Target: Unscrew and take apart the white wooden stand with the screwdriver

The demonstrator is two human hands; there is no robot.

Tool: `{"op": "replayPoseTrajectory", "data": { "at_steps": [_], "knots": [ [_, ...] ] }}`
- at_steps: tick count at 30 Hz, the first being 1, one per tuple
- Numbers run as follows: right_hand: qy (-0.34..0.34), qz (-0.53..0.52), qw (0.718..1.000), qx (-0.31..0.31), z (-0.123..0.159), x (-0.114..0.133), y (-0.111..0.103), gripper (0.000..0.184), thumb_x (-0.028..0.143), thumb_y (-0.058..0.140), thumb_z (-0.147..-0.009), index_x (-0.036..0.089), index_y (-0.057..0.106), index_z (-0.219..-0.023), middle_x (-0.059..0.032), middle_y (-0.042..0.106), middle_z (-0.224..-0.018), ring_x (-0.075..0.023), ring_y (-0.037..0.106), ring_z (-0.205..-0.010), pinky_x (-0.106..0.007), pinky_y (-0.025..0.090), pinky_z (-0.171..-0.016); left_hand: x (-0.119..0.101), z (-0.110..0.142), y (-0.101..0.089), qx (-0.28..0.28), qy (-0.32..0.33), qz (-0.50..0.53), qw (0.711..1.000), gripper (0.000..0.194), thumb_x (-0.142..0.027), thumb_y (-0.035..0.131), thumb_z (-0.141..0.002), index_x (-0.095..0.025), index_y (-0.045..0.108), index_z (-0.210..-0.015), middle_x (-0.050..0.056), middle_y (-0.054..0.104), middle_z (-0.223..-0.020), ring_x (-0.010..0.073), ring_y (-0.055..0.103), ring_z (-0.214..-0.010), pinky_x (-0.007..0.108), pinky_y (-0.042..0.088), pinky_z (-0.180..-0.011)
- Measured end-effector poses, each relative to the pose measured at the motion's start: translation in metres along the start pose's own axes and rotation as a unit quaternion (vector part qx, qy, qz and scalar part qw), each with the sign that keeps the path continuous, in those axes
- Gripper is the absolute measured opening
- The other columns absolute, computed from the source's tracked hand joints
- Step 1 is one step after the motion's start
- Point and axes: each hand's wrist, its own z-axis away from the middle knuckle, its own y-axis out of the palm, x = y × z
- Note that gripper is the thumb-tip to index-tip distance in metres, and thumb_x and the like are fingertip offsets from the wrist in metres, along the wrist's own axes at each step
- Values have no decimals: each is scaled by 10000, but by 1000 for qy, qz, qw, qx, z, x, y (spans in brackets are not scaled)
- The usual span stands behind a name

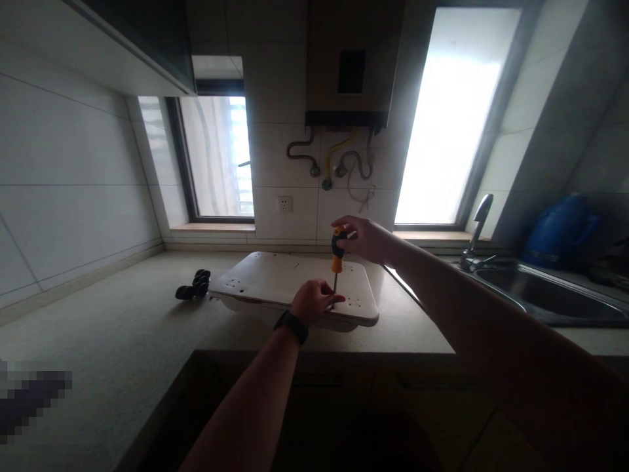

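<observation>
Mid-frame, the right hand [366,239] grips the screwdriver [337,252] upright; the left hand [312,300] pinches its tip on the white panel [275,278]. Best kept vertical.

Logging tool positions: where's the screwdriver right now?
In the head view, centre frame: the screwdriver stands upright over the white panel on the countertop, handle gripped by the right hand, shaft steadied by the left hand.
</observation>
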Motion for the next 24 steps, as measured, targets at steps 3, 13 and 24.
{"op": "replayPoseTrajectory", "data": {
  "at_steps": [3,13,24],
  "knots": [
    [-2,6,1000,-29,1,-5,1,429,260,725,-818,228,689,-1245,-89,720,-1111,-194,684,-836,-303,555,-698,-4,2,2,-14,-5,-1,1000,467,-605,852,-722,-173,697,-805,43,746,-746,195,673,-695,283,434,-629],
    [8,18,996,-82,2,-7,11,407,378,798,-798,220,716,-1163,-36,732,-938,-187,673,-792,-334,560,-726,-14,9,-5,28,27,46,998,379,-510,812,-800,-147,766,-900,71,787,-828,195,685,-733,288,459,-677],
    [12,21,999,-49,6,0,-3,376,251,738,-830,179,712,-1198,-119,733,-1085,-204,696,-832,-325,571,-708,-8,4,-7,60,45,98,992,288,-377,711,-873,-131,828,-969,108,827,-1002,213,736,-891,305,510,-829]
  ]
}}
